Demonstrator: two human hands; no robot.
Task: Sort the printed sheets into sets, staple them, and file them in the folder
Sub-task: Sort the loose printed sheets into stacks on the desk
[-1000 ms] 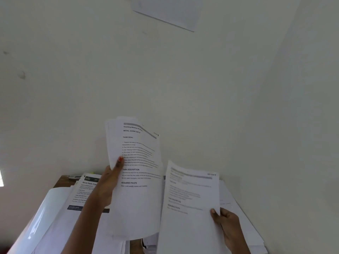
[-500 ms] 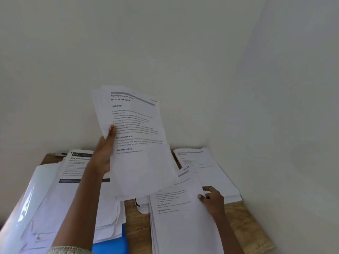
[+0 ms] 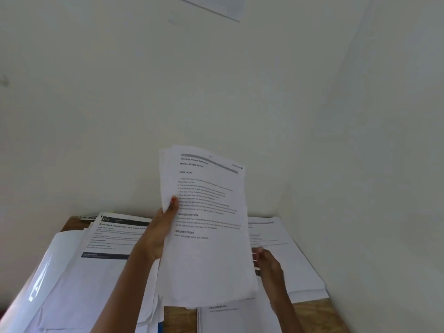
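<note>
My left hand (image 3: 161,230) holds a thick bundle of printed sheets (image 3: 206,248) upright above the desk, thumb on the front page near its left edge. The top page reads "TASK GOAL" and "TASK DESCRIPTION". My right hand (image 3: 265,260) is at the bundle's right edge, fingers partly hidden behind the paper; whether it grips the bundle cannot be told. A sheet headed "REQUIRED PROPS" lies on a stack (image 3: 237,318) on the desk below the bundle. No stapler is in view.
A paper pile with a dark-banded top sheet (image 3: 113,239) lies at the left, beside a glossy white folder cover (image 3: 36,282). Another paper stack (image 3: 288,258) sits at the right against the wall. A blue edge (image 3: 160,328) shows under the left pile. The wooden desk (image 3: 312,313) is cornered by white walls.
My right hand laid its single sheet on the near stack, then rose to the bundle's right edge. The bundle in my left hand has stayed raised.
</note>
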